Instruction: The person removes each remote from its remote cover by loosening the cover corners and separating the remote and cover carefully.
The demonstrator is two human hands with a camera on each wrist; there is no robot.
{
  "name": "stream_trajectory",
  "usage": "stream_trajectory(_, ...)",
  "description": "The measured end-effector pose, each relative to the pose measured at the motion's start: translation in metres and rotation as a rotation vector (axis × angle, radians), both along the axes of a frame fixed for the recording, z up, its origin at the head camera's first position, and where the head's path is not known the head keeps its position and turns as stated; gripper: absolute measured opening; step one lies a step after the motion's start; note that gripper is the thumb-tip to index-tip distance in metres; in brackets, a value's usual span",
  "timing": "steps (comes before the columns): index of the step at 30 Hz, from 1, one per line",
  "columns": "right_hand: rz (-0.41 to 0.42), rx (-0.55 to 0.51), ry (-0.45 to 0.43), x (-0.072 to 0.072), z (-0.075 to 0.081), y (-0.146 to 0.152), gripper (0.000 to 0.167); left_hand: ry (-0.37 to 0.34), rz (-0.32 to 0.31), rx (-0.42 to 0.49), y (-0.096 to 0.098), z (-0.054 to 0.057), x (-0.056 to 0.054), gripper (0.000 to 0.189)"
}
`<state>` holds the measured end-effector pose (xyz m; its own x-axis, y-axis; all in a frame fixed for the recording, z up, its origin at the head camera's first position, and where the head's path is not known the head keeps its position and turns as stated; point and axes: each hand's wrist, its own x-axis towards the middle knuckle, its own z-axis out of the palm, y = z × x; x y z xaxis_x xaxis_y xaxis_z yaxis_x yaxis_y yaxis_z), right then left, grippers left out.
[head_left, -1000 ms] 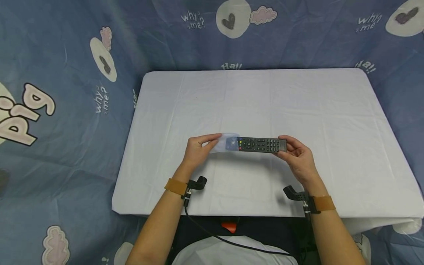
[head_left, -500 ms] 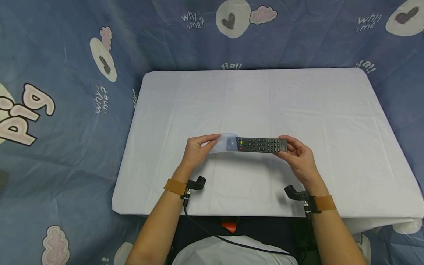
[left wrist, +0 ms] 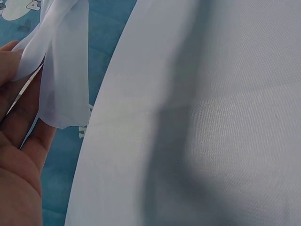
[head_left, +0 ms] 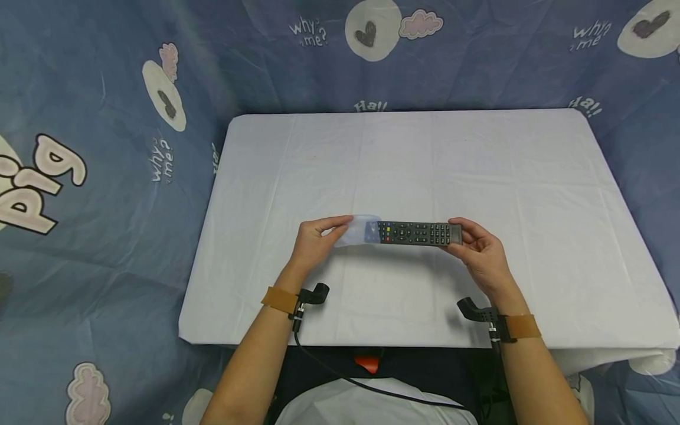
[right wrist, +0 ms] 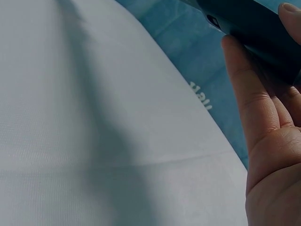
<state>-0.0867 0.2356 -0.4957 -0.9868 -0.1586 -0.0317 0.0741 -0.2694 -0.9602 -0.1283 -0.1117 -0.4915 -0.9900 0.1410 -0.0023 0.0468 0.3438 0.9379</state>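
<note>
Remote control [head_left: 414, 233]: one end inside translucent sleeve [head_left: 358, 230]

Slightly more of the remote control projects from the sleeve than a second ago. Your right hand [head_left: 483, 255] grips the exposed end between thumb and fingers. Your left hand [head_left: 314, 241] pinches the sleeve's opposite end. Both items are held above the white table [head_left: 425, 159].

A white, cloth-covered flat table [head_left: 404, 165] is filling the frame's centre. Blue fabric [head_left: 122, 236] printed with pink clouds [head_left: 421, 26] is spreading across the top and left. A small orange-red patch [head_left: 368, 363] is showing at bottom centre.
</note>
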Motion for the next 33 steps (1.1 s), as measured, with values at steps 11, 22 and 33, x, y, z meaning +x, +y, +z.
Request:
stream_trajectory(11, 0.007, -0.008, -0.001, 0.0008, 0.0015, 0.0013, 0.048, -0.020, 0.010, -0.008, -0.0016, -0.0022, 0.0002, 0.021)
stream_trajectory(22, 0.023, -0.045, 0.013, 0.0010, 0.0021, 0.0047, 0.048, -0.027, 0.006, 0.003, -0.0029, -0.0025, 0.0004, 0.022)
stream_trajectory(33, 0.011, -0.027, -0.007, 0.0020, 0.0015, 0.0064, 0.049, -0.012, -0.002, 0.008, -0.0043, -0.0033, 0.0006, 0.022)
